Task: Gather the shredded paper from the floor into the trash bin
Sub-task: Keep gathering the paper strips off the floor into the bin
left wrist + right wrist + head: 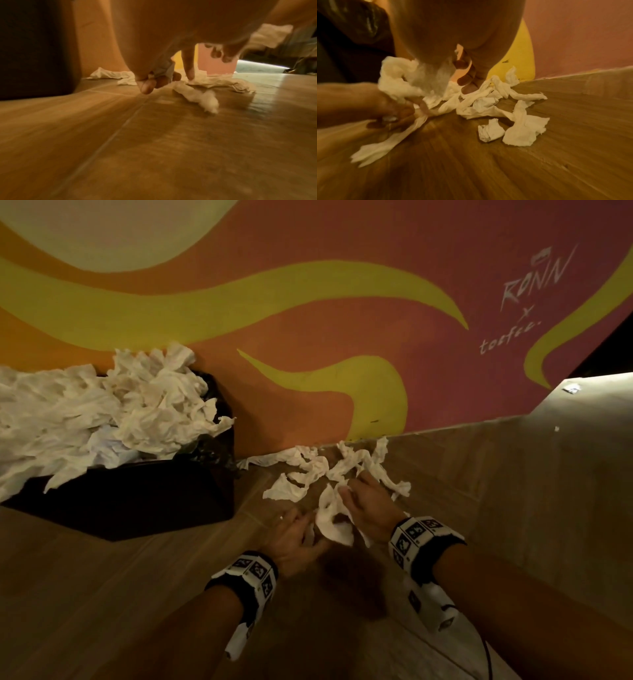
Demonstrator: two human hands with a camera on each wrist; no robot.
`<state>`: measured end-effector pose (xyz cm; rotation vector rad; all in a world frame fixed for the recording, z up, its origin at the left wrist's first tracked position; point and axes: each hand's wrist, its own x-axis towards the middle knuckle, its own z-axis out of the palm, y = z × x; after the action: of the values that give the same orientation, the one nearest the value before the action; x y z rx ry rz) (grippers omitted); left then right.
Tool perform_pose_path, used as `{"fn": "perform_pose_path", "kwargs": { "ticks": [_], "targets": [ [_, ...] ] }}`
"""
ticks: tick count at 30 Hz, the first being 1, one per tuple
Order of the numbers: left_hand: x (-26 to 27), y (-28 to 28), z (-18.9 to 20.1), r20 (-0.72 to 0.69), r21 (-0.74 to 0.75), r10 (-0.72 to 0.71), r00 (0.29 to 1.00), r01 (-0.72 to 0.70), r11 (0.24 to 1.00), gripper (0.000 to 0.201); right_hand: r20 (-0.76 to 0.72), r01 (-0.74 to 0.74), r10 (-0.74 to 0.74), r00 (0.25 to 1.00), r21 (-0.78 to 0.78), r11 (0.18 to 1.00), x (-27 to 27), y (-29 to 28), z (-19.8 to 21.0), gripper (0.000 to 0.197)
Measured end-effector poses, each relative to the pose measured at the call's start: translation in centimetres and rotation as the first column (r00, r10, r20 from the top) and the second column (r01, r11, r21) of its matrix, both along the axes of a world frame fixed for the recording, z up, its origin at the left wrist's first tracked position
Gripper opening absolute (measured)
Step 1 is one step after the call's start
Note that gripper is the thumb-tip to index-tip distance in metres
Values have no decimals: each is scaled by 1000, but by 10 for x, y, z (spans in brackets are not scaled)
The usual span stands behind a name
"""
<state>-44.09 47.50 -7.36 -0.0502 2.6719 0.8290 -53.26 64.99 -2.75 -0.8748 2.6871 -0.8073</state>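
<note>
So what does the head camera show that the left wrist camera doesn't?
Only the head view shows the trash bin's top heaped with paper, the wall lettering and both wristbands. Only the left wrist view shows the left hand's fingertips from underneath, close above the floor, curled on a grey scrap. Both show the paper pieces scattered at the foot of the wall, beside the dark bin.
</note>
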Motion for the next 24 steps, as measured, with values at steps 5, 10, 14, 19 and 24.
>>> {"fn": "perform_pose_path", "kwargs": {
  "ticks": [5,10,14,19,24],
  "targets": [
    [-10,3,-6,17,59,204,979,-205,977,26,6,111,-111,994,-10,994,-19,13,-1,25],
    [-30,-12,3,-280,125,305,910,-281,952,16,189,176,-180,965,35,984,-25,14,-9,52],
    [-49,-23,-1,10,-199,206,978,-200,959,94,129,75,-105,986,220,973,-26,12,-19,56],
    [-44,-22,-15,11,-248,79,997,-73,966,58,231,-108,-5,973,471,876,-24,10,-26,44],
    [-25,-19,-18,-145,-80,46,988,-58,995,34,170,-144,95,981,305,941,-13,9,-26,17]
  ]
}}
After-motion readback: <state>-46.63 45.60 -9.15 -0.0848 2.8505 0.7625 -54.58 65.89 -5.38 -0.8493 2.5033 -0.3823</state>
